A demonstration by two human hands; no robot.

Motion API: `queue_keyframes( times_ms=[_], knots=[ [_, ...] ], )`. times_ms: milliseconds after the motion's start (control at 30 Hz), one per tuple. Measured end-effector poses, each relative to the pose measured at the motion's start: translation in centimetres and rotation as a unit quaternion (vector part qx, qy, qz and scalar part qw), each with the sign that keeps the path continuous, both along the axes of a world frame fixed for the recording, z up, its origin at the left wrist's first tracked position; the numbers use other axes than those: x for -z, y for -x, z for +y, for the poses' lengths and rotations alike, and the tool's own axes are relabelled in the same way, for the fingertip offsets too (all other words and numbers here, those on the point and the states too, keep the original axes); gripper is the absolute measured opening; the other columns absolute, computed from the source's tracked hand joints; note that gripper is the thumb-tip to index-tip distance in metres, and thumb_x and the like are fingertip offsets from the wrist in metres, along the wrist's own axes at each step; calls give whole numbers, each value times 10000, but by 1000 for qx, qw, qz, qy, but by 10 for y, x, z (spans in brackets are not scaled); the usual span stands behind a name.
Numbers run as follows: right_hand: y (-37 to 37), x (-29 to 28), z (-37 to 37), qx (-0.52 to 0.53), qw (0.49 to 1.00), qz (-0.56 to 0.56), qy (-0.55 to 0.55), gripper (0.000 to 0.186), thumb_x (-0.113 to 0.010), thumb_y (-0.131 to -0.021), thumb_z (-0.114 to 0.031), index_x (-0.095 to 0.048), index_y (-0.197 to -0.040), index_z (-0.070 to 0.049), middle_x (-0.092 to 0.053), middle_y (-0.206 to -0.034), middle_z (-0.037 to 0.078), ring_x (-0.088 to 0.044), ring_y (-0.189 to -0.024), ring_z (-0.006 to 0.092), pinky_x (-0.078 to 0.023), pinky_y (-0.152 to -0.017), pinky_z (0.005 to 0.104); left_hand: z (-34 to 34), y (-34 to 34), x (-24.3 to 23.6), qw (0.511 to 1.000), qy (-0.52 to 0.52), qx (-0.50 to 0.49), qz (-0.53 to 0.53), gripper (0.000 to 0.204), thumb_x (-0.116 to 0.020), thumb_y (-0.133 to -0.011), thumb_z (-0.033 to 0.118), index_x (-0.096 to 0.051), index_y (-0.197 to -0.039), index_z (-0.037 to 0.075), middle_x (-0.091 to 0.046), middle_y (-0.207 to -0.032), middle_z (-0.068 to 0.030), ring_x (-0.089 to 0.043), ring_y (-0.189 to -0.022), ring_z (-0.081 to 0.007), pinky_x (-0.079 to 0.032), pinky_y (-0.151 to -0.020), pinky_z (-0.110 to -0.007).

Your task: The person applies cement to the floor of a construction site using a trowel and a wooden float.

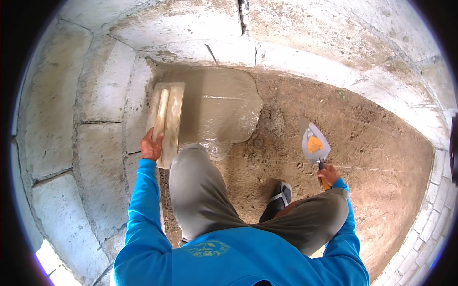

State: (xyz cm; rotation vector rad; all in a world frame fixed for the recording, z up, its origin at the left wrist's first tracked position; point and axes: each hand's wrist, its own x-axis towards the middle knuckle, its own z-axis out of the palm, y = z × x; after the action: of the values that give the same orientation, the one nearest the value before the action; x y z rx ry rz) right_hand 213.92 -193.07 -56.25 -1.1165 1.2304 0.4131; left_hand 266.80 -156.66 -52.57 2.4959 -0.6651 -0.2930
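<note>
My left hand [151, 145] is closed round the lower end of the handle on a long wooden float [175, 102]. The float lies along the left edge of a patch of wet grey mortar [219, 102], beside the block wall. Its surface looks smooth, with a shiny streak across the middle and a rougher, wet lower edge. On the right, my right hand [327, 176] grips the handle of a pointed trowel [315, 142]. The metal blade points away from me, above bare soil, with an orange label on it.
Block walls stand at the left [98, 138] and the far side [305, 57], curving round to the right. Brown soil [372, 143] spreads right of the mortar. A thin string [367, 168] runs across it. My bent knees and one sandalled foot [282, 193] are close by.
</note>
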Motion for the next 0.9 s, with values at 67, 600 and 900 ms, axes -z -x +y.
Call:
queue_keyframes(
  times_ms=[67, 600, 900],
  knots=[
    [29, 13, 1, -40, 999, -3, 20, 168, -584, -707, -168, -509, -748, -24, -521, -555, 79, -521, -445, 179, -406, -387, 318, 1, -2, 2, 997, 19, -35, 63, 363, -639, -783, 185, -567, -1082, -7, -629, -956, -203, -615, -897, -308, -461, -800, -351],
    [-18, -188, 17, 111, 944, -91, 297, 90, -499, -678, -75, -434, -720, -30, -451, -505, 55, -463, -358, 150, -394, -334, 254, -53, -86, 121, 995, 100, 7, -9, 348, -628, -776, 287, -596, -1020, 40, -637, -881, -171, -618, -827, -288, -467, -713, -371],
    [-94, -242, 60, 106, 930, -196, 293, 164, -540, -622, -76, -466, -755, -16, -496, -552, 61, -471, -394, 122, -412, -395, 234, -61, -75, 160, 996, 67, -20, -57, 548, -641, -762, 365, -543, -1125, -34, -606, -979, -250, -604, -926, -346, -476, -808, -369]
  ],
)
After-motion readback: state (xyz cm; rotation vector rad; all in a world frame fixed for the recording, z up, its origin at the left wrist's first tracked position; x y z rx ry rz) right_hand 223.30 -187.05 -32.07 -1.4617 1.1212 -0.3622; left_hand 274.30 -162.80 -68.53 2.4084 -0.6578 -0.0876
